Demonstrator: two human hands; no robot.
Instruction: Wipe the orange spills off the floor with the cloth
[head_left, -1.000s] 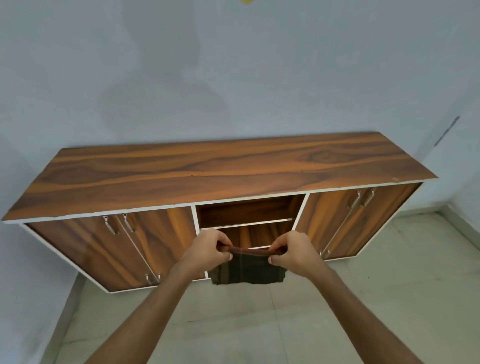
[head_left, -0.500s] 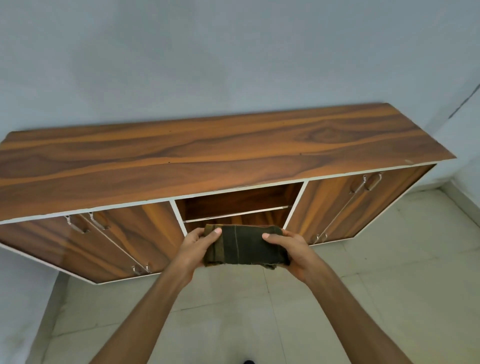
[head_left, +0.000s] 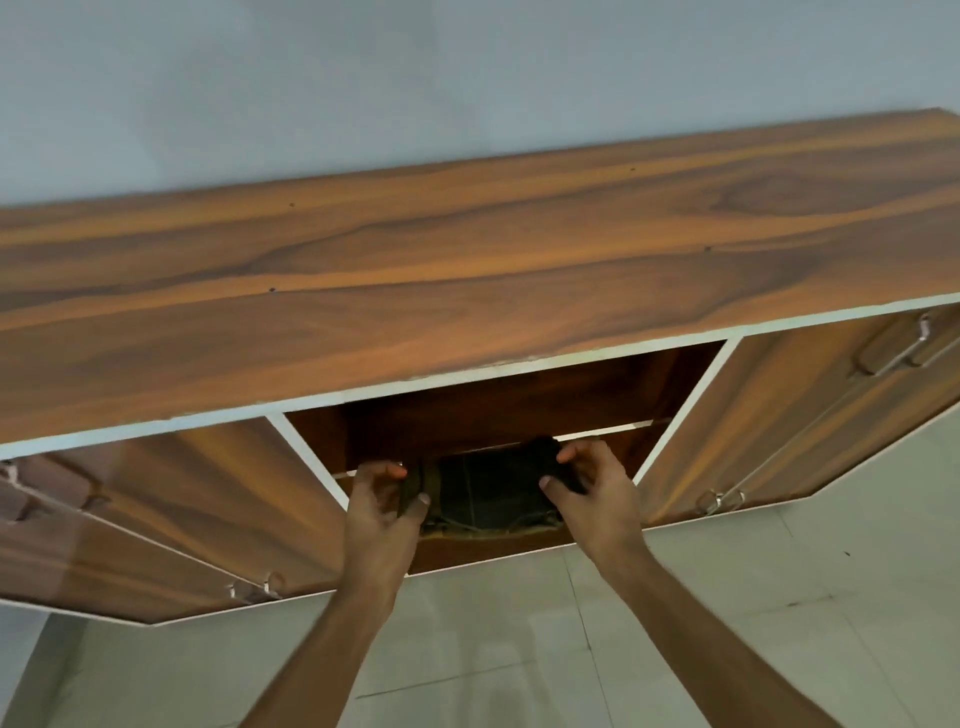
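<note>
A closed cabinet door (head_left: 156, 519) stands at the left of the wooden sideboard (head_left: 467, 270). The left hand (head_left: 382, 506) pinches one end of the folded dark cloth (head_left: 488, 493) – the right hand (head_left: 592, 493) grips the other. The cloth seems to sit in the lower open compartment (head_left: 493, 548), though shadow blurs contact. Pale floor tiles (head_left: 493, 639) lie below.

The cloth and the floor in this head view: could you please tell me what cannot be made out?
- Cloth: its ends are covered by the left hand and right hand.
- Whether it rests on the cabinet shelf: unclear.
- Orange spills: none visible on the floor, which the frame edges cut off.
</note>
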